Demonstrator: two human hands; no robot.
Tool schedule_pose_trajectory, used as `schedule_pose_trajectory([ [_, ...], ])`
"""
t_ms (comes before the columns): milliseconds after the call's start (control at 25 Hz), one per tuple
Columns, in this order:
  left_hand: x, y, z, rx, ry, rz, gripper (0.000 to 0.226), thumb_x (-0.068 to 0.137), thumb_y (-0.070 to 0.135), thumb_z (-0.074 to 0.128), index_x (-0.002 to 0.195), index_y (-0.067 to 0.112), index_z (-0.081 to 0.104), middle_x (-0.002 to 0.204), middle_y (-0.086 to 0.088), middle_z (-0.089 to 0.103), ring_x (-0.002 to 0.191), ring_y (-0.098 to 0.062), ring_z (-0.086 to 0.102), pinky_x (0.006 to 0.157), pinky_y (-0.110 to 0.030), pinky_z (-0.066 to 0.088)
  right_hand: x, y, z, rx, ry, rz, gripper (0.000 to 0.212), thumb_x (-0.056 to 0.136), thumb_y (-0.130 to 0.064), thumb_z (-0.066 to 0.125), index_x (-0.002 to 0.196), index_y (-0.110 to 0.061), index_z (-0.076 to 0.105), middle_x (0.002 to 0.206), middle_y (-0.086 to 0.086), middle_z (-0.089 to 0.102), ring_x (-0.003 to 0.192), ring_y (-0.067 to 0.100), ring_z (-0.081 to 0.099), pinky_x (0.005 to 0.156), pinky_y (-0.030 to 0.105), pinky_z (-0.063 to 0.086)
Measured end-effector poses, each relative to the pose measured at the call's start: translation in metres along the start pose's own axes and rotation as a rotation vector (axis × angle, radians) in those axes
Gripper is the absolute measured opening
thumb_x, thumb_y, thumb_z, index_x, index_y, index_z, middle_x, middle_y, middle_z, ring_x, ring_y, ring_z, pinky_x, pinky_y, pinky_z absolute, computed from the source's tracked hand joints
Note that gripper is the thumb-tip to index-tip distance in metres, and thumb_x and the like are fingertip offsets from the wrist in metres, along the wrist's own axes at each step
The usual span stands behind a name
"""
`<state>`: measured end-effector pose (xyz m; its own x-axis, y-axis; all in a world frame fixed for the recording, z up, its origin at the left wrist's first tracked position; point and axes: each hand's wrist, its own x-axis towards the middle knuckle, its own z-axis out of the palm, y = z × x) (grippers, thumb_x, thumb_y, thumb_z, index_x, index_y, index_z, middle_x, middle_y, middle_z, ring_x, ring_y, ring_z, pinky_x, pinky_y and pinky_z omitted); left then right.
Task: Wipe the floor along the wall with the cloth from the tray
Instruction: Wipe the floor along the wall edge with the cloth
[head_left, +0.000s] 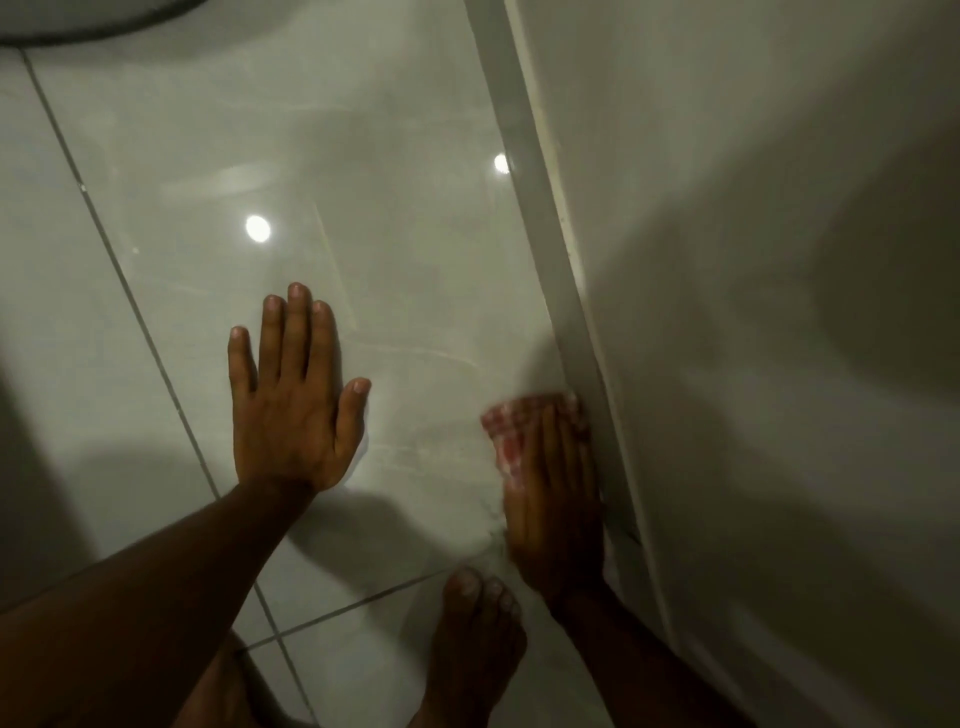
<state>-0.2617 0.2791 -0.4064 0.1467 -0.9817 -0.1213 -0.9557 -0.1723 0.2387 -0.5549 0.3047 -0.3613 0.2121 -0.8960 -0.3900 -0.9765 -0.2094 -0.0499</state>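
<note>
The cloth (511, 434), red-and-white checked, lies on the floor (363, 208) right against the skirting (566, 312) at the foot of the wall (753, 260), pinned under the right hand (553, 499). That hand lies flat on it, fingers together and pressing down rather than gripping; only the cloth's front and left edge show past the fingertips. The left hand (293, 410) is spread open, palm down on the tile, well apart from the cloth and holding nothing, apparently propping the body. A bare foot (475, 639) stands just behind the right hand. The cloth looks soft, light and limp, so it should bunch under pressure; a flat palm over its middle seems best. The glossy tile probably lets it slide easily, and the cloth blurs slightly
</note>
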Motion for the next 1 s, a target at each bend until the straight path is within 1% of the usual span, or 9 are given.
schedule_pose_trajectory([
  [160,-0.002,0.001,0.001,-0.002,0.002,0.004,0.085,0.108,0.054,0.026,0.175,0.005,0.007,0.186,-0.02,0.004,0.173,-0.036,0.001,0.138,-0.061,0.002,-0.028,0.014,0.006,-0.051,-0.078,-0.048,0.074,0.1,-0.036,0.04,0.162,0.0,0.024,0.171,0.02,0.015,0.158,0.038,0.025,0.131,0.045,0.009],
  [320,-0.001,0.0,0.001,-0.005,0.002,0.004,0.085,0.108,0.054,0.026,0.175,0.005,0.008,0.186,-0.02,0.004,0.173,-0.037,0.002,0.138,-0.061,0.002,0.064,-0.022,-0.026,-0.017,0.04,-0.074,0.086,0.093,-0.037,0.06,0.163,-0.004,0.024,0.171,0.021,0.023,0.159,0.036,0.024,0.13,0.048,0.017],
  [480,-0.002,0.0,0.003,0.011,0.015,0.004,0.086,0.106,0.053,0.031,0.175,0.005,0.011,0.186,-0.018,0.006,0.173,-0.036,0.004,0.138,-0.062,0.004,0.212,-0.074,-0.075,0.015,0.159,-0.079,0.073,0.101,-0.044,0.029,0.164,-0.007,0.02,0.171,0.018,0.026,0.159,0.032,0.024,0.13,0.046,0.013],
  [560,0.0,0.0,0.003,0.011,0.0,-0.011,0.086,0.106,0.053,0.031,0.175,0.006,0.011,0.186,-0.016,0.004,0.173,-0.035,0.004,0.138,-0.061,0.003,0.237,-0.086,-0.083,-0.029,0.165,-0.072,0.075,0.101,-0.046,0.023,0.164,-0.007,0.017,0.172,0.017,0.023,0.16,0.031,0.021,0.131,0.046,0.011],
  [640,0.0,0.0,0.003,0.007,-0.013,-0.015,0.086,0.106,0.054,0.031,0.175,0.007,0.011,0.187,-0.015,0.003,0.173,-0.035,0.004,0.138,-0.061,0.004,0.213,-0.075,-0.072,-0.001,0.168,-0.088,0.073,0.102,-0.045,0.029,0.164,-0.007,0.021,0.171,0.018,0.026,0.159,0.032,0.024,0.131,0.047,0.013],
  [760,-0.003,0.0,0.003,0.003,-0.02,-0.011,0.085,0.107,0.054,0.029,0.175,0.007,0.011,0.187,-0.015,0.004,0.173,-0.035,0.004,0.138,-0.06,0.003,0.121,-0.04,-0.044,-0.037,0.132,-0.088,0.075,0.099,-0.039,0.045,0.163,-0.006,0.025,0.171,0.018,0.025,0.159,0.034,0.024,0.131,0.047,0.017],
  [840,-0.003,0.0,0.002,0.001,-0.011,-0.005,0.084,0.107,0.054,0.028,0.175,0.007,0.012,0.187,-0.016,0.005,0.173,-0.035,0.005,0.138,-0.06,0.003,0.073,-0.023,-0.032,-0.046,0.075,-0.088,0.076,0.095,-0.035,0.048,0.162,-0.004,0.028,0.171,0.018,0.023,0.158,0.035,0.029,0.129,0.047,0.02],
  [920,-0.001,0.001,0.002,-0.008,-0.011,-0.003,0.085,0.107,0.053,0.03,0.175,0.006,0.012,0.186,-0.017,0.005,0.173,-0.036,0.006,0.138,-0.061,0.004,0.068,-0.019,-0.031,-0.047,0.026,-0.098,0.078,0.094,-0.035,0.05,0.162,-0.004,0.029,0.171,0.019,0.023,0.157,0.035,0.03,0.128,0.048,0.022],
  [1000,-0.002,0.001,0.002,-0.01,-0.013,-0.007,0.085,0.107,0.053,0.029,0.175,0.006,0.012,0.186,-0.017,0.005,0.173,-0.036,0.006,0.138,-0.061,0.004,0.102,-0.033,-0.045,-0.02,0.053,-0.111,0.078,0.098,-0.04,0.051,0.163,-0.005,0.026,0.172,0.018,0.023,0.159,0.034,0.024,0.129,0.049,0.023],
])
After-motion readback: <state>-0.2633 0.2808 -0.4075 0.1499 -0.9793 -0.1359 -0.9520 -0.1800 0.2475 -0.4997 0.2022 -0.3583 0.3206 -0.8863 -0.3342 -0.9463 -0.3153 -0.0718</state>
